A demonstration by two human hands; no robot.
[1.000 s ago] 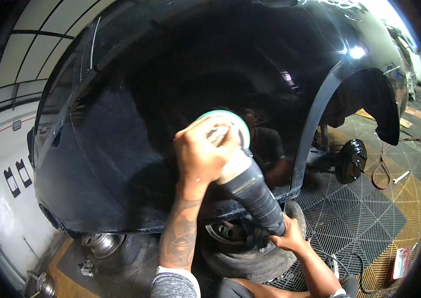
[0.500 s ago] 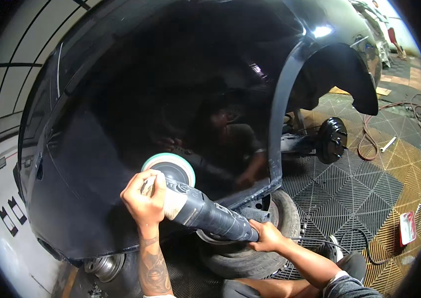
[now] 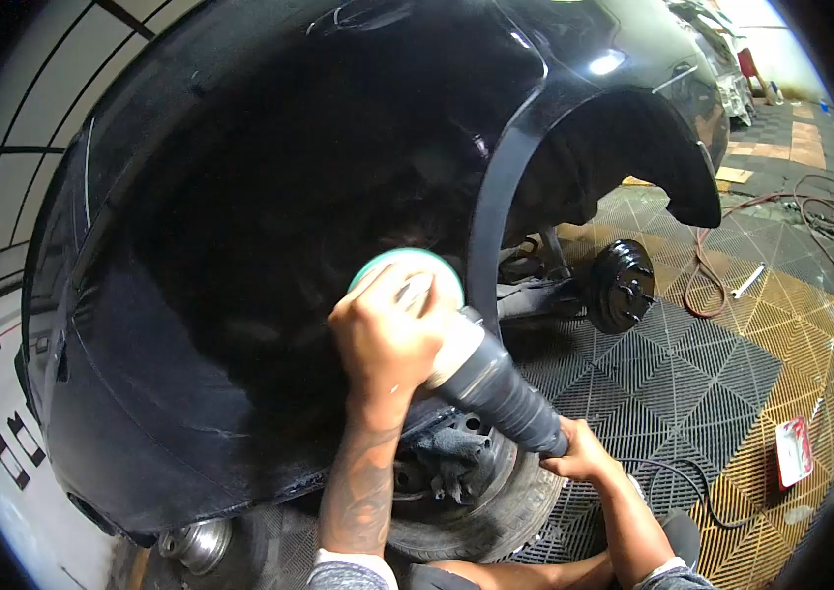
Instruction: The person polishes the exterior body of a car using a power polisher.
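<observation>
A rotary polisher (image 3: 496, 388) with a green-edged round pad (image 3: 442, 264) lies against the dark car body panel (image 3: 269, 197), close to the wheel arch (image 3: 498, 187). My left hand (image 3: 389, 339) is closed over the polisher's head, just behind the pad. Around the rear end of the polisher's body, where the cord leaves, my right hand (image 3: 579, 452) is wrapped. Part of the pad is hidden behind my left hand. Below the panel, a grey cloth (image 3: 448, 454) rests on a wheel with a tyre (image 3: 496, 531).
A bare wheel hub (image 3: 624, 285) sits under the arch. On the tiled grating floor (image 3: 692, 364) lie a black cord (image 3: 702, 482), a reddish hose (image 3: 702, 285), a wrench-like tool (image 3: 749, 280) and a red-and-white tray (image 3: 794, 452). A metal rim (image 3: 199, 546) is at lower left.
Both hands have moved the polisher to the right and its pad upward along the panel, nearer the wheel arch. The camera view has also shifted slightly.
</observation>
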